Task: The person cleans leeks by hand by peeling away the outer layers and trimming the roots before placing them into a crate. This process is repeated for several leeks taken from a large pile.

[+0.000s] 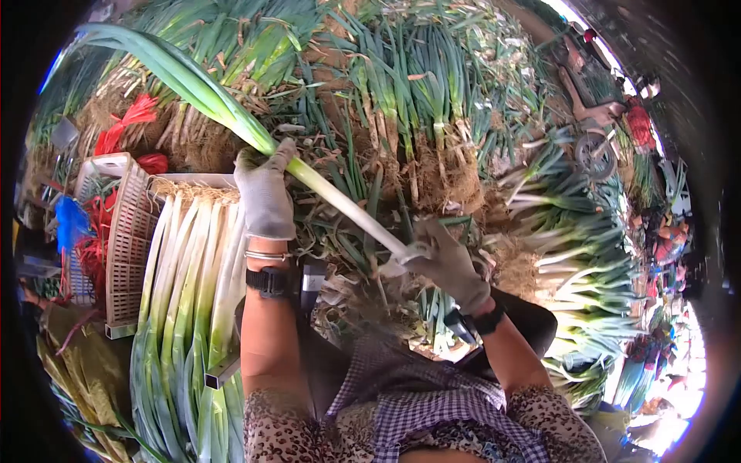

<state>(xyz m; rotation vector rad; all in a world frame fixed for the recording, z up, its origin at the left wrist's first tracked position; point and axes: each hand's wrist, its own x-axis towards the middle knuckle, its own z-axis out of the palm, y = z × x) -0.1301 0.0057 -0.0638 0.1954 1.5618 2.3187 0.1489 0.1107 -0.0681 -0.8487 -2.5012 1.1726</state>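
My left hand (266, 193), in a pale work glove, is closed around a long green onion (340, 202) where its white shank turns green. The onion slants across the view, its green leaves reaching to the upper left and its white end to the lower right. At that white end, the gloved fingers of my right hand (451, 266) are closed on the tip, with a pale loose bit of skin beside them. Left of my left forearm lies a row of clean green onions (181, 285), their trimmed root ends lined up along a rack and leaves hanging toward me.
A plastic crate (127, 239) with red and blue ties stands at the left. Metal tube ends (222, 373) jut beside the onion row. Unpeeled onions with soil on their roots (440, 162) lie ahead. More onions (587, 262) are heaped at the right, near a wheeled cart (595, 153).
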